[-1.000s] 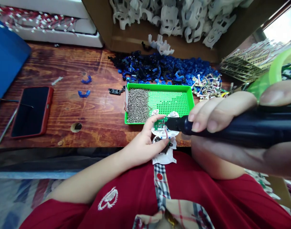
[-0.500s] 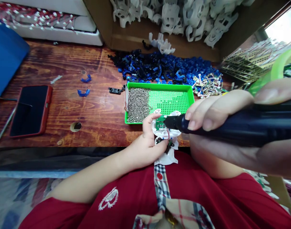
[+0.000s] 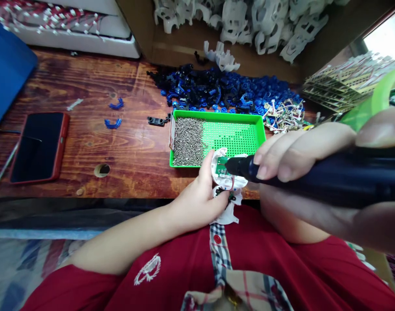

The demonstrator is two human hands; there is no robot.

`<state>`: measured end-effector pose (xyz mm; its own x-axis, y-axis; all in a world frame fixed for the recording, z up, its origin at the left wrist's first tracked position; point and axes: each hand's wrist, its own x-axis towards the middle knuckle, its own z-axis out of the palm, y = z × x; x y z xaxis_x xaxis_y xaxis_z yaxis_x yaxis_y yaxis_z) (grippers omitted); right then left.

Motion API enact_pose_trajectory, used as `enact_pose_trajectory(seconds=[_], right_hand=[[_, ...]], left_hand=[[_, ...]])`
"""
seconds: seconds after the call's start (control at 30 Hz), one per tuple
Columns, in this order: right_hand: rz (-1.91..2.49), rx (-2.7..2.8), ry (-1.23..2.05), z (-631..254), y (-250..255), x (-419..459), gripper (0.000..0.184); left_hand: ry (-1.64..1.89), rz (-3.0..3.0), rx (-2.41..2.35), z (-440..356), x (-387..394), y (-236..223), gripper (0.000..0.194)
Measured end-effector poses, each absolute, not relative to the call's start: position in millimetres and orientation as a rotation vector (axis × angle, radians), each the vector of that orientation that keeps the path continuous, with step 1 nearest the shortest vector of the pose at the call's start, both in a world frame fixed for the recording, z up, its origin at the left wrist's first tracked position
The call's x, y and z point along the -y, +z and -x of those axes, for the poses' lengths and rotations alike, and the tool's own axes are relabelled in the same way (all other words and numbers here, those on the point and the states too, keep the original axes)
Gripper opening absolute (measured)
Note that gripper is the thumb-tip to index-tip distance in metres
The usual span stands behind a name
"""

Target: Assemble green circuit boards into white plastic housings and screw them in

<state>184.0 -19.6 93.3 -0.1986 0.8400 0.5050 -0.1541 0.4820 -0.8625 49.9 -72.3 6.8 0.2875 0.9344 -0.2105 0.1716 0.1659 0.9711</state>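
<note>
- White plastic shell [image 3: 239, 182] sits clamped in the fingers of the left hand [image 3: 197, 198], near the green tray [image 3: 217, 114].
- Fingers of the right hand [image 3: 314, 144] wrap round a dark tool [image 3: 340, 177].
- Its tip is at the shell's green board [image 3: 221, 169].

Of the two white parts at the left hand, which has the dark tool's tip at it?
The far white part, farther from the red shirt: the dark tool tip is at its green board. The near white part has no tool at it.
</note>
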Motion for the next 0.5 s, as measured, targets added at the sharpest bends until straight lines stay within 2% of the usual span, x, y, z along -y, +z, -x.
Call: enact_pose_trajectory(seconds=[0.1,0.3,0.5], right_hand=[[0.63,1.609,1.075,-187.7,100.2,18.2,0.023],[0.663,1.677,1.017,-196.6,107.0,23.3,0.028],[0.628,1.604,1.138,-194.9,101.3,22.1,0.033]], left_hand=[[0.827,-1.257,-1.153,-52.4,74.9,6.8,0.089],[0.933,-1.15,-1.121,-59.2,80.9,6.8,0.089],[0.973,-1.041,-1.102,-60.9,82.9,4.5,0.088]])
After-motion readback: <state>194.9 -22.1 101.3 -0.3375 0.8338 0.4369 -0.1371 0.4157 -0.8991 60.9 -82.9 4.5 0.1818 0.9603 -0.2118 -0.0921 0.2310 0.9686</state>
